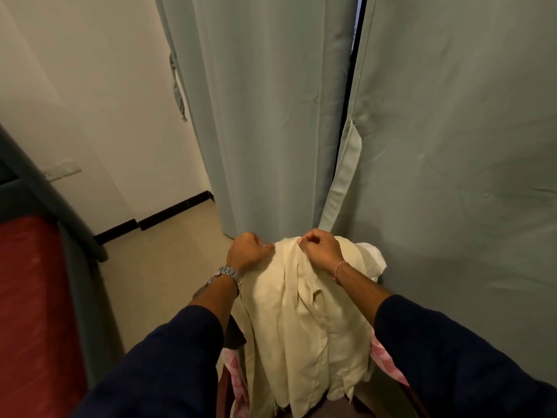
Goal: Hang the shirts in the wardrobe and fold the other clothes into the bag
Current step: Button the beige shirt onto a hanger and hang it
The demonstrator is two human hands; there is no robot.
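Cream cloth is bunched in both our fists: our left hand [248, 250] and our right hand [321, 247] each have their fingers curled round the top edge of the cream shirt [304, 321], close together, holding it up so that it hangs down between our dark blue sleeves [168, 363]. A metal watch [227, 274] sits on our left wrist and a beaded bracelet [339, 271] on the right. Just beyond the shirt hangs the grey-green wardrobe curtain [271, 116], parted by a narrow dark slit above our right hand. White fabric [372, 257] shows behind the shirt, pink patterned cloth [384, 357] beneath it. Left of the curtain lies a red mattress [33, 312].
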